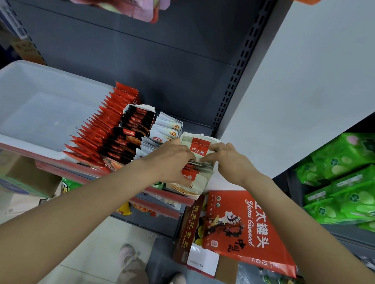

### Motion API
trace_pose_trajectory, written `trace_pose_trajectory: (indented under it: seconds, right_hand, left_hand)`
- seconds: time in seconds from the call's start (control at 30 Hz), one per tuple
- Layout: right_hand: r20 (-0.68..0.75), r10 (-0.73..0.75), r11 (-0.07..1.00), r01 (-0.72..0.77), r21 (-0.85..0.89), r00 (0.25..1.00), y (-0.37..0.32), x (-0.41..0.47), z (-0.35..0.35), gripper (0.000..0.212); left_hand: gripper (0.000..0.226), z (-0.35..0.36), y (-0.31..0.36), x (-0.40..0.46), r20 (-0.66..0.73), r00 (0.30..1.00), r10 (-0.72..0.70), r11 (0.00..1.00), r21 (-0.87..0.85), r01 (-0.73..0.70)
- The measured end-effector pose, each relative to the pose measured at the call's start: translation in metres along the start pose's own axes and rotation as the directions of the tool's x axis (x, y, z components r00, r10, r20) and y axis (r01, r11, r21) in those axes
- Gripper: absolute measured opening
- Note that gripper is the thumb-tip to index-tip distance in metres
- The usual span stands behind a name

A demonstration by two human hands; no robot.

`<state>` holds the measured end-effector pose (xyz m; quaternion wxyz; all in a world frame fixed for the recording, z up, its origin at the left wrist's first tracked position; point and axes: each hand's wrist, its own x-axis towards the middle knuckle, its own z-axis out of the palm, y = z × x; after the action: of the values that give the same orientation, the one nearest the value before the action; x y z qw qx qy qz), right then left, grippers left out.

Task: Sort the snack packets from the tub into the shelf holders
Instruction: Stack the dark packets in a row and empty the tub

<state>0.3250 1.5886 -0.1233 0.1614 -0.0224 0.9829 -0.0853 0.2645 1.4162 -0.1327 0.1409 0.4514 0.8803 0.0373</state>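
Cream, red-labelled snack packets (196,150) upright in the holder, left hand (172,157) and right hand (225,159) fingers pinching them.

The tub (27,107) is seen to be of translucent white plastic, smooth and faintly glossy. The red packets (97,130) are shown as shiny foil-like film — light is caught on their creased edges — and the same gloss is seen on the black packets (131,135) and the white packets (167,129). The cream packets (196,146) look matt by comparison. The shelf back (144,55) is painted metal, dark grey and matt, with a perforated upright (236,78). The red box (243,224) is printed cardboard with a slight sheen. The green packs (354,177) are wrapped in glossy plastic.
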Motion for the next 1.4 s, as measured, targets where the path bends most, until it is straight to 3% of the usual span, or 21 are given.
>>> trace_pose_trajectory:
  seconds: [0.37,0.57,0.83,1.07,1.27,1.4]
  right_hand:
    - [0.015,0.044,0.997,-0.045,0.066,0.999,0.003,0.009,0.002,0.053]
    - [0.010,0.023,0.999,-0.022,-0.039,1.000,0.003,0.013,0.012,0.042]
    - [-0.046,-0.099,0.974,0.087,-0.210,0.994,0.000,-0.008,0.016,0.053]
    - [-0.043,-0.046,0.991,0.040,-0.128,0.998,0.000,-0.002,0.015,0.051]
    - [-0.034,-0.007,0.999,0.005,-0.054,0.999,0.004,0.016,0.012,0.035]
    - [-0.043,-0.018,0.992,0.013,-0.126,0.999,0.006,0.024,0.006,0.027]
  left_hand:
    - [0.065,0.000,0.001,-0.003,-0.007,1.000,-0.007,1.000,-0.008,0.007]
    - [0.067,0.000,0.002,-0.004,-0.021,1.000,-0.011,1.000,0.001,0.011]
    - [0.068,0.003,0.001,-0.003,-0.008,1.000,-0.014,1.000,0.015,0.015]
    - [0.067,0.002,0.002,-0.003,-0.002,1.000,-0.013,1.000,0.025,0.013]
    - [0.070,0.003,0.002,-0.004,-0.009,1.000,-0.009,0.999,0.039,0.009]
    - [0.071,0.005,0.001,-0.004,-0.013,1.000,-0.002,0.999,0.039,0.003]
